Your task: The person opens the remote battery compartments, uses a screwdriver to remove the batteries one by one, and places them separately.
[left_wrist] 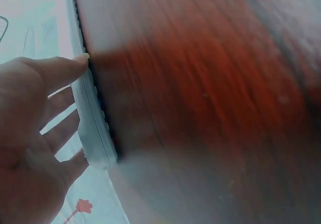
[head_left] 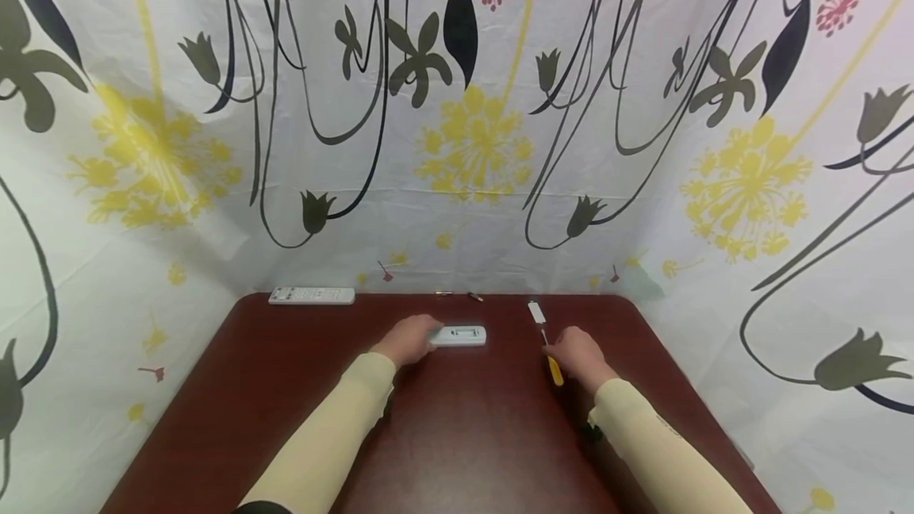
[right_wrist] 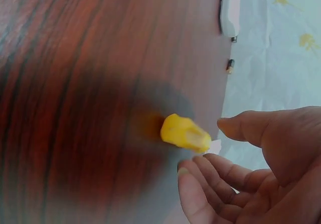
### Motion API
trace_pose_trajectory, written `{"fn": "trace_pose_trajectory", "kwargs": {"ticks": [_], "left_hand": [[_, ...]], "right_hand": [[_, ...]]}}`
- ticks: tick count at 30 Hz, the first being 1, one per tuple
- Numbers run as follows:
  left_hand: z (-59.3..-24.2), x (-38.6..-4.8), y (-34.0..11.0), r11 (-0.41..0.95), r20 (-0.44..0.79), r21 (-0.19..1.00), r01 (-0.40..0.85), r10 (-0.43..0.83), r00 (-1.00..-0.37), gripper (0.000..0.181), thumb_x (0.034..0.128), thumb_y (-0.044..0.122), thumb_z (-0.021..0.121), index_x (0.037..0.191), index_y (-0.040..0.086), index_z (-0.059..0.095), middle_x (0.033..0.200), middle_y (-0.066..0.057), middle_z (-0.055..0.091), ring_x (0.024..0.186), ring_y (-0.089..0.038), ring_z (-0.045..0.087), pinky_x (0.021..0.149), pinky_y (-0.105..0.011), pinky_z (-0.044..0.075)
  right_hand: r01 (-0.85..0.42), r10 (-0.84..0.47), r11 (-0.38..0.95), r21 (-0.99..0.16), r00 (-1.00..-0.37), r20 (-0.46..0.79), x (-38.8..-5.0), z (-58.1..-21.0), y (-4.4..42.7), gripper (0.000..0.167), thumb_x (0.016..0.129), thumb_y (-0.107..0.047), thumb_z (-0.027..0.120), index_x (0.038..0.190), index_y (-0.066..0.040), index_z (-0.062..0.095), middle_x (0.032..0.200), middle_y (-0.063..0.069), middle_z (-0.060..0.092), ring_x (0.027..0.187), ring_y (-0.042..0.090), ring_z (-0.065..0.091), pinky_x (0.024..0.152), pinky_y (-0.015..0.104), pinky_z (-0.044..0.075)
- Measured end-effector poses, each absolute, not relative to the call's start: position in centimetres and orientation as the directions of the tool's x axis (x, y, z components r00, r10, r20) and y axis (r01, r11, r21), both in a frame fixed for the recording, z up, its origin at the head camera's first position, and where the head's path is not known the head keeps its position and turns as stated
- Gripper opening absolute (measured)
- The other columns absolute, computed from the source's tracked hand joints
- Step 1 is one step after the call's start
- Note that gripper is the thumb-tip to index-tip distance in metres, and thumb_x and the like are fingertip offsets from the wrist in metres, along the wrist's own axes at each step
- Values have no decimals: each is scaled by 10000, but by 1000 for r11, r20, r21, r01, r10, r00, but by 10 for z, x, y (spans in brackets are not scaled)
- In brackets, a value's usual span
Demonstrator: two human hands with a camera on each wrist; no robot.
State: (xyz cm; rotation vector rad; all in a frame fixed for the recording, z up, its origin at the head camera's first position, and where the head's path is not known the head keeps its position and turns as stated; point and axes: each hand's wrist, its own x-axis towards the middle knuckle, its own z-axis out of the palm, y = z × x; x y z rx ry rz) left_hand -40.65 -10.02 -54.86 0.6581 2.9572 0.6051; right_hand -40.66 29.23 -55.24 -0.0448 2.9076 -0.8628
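My left hand (head_left: 410, 339) grips the left end of a white remote control (head_left: 460, 336) lying face down on the table; its battery compartment is uncovered. In the left wrist view the thumb lies on one side of the remote (left_wrist: 93, 128) and the fingers on the other. By my right hand (head_left: 581, 354) is a screwdriver with a yellow handle (head_left: 554, 371). The right wrist view shows the thumb spread away from the fingers, with the yellow handle (right_wrist: 183, 132) lying beyond and no pinch on it. A small white battery cover (head_left: 536, 312) lies just past the screwdriver's tip.
A second white remote (head_left: 312, 297), buttons up, lies at the back left edge of the dark red table (head_left: 464, 435). Two small batteries, one (head_left: 444, 293) left of the other (head_left: 474, 297), lie along the back edge. A flowered curtain (head_left: 457, 212) hangs behind and at both sides.
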Motion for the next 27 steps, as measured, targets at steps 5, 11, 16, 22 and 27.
{"fn": "trace_pose_trajectory", "kwargs": {"ticks": [5, 11, 16, 22, 27], "left_hand": [[-550, -405, -108, 822, 78, 382, 422, 426, -901, 437, 1055, 190, 778, 1475, 99, 696, 1476, -93, 682, 1416, -318, 596, 1194, -508, 464], [-551, -401, -122, 823, 122, 368, 433, 419, -900, 413, 1049, 216, 785, 1439, 100, 713, 1438, -92, 697, 1382, -316, 614, 1185, -511, 469], [-543, -391, -131, 809, 129, 406, 426, 411, -903, 413, 1050, 227, 788, 1431, 86, 714, 1434, -105, 695, 1376, -324, 617, 1187, -522, 469], [-533, -379, -133, 791, 169, 408, 456, 425, -889, 420, 1061, 241, 776, 1446, 86, 706, 1447, -96, 687, 1379, -319, 618, 1184, -521, 474], [-532, -373, -133, 788, 207, 395, 473, 425, -881, 444, 1060, 277, 775, 1443, 64, 707, 1442, -97, 693, 1379, -319, 622, 1186, -524, 471]], "right_hand": [[-32, -50, 854, -520, -999, -21, -391, -526, 269, 348, 1002, -267, 802, 763, -59, 657, 674, 66, 574, 584, 242, 567, 578, 361, 479], [-132, -131, 832, -539, -991, 41, -383, -519, 247, 319, 1040, -279, 797, 1204, -20, 711, 1105, 126, 732, 915, 269, 683, 824, 461, 598], [-213, -205, 816, -537, -976, 76, -385, -522, 235, 479, 1032, -317, 810, 1406, -49, 676, 1367, 152, 705, 1217, 329, 672, 1053, 582, 559], [-303, -292, 794, -527, -950, 105, -384, -526, 218, 483, 1028, -348, 818, 1428, -115, 678, 1404, 89, 685, 1284, 287, 651, 1102, 549, 539], [-399, -385, 772, -495, -913, 136, -383, -527, 203, 499, 1029, -362, 815, 1437, -107, 682, 1417, 71, 680, 1333, 277, 629, 1132, 532, 517]]}}
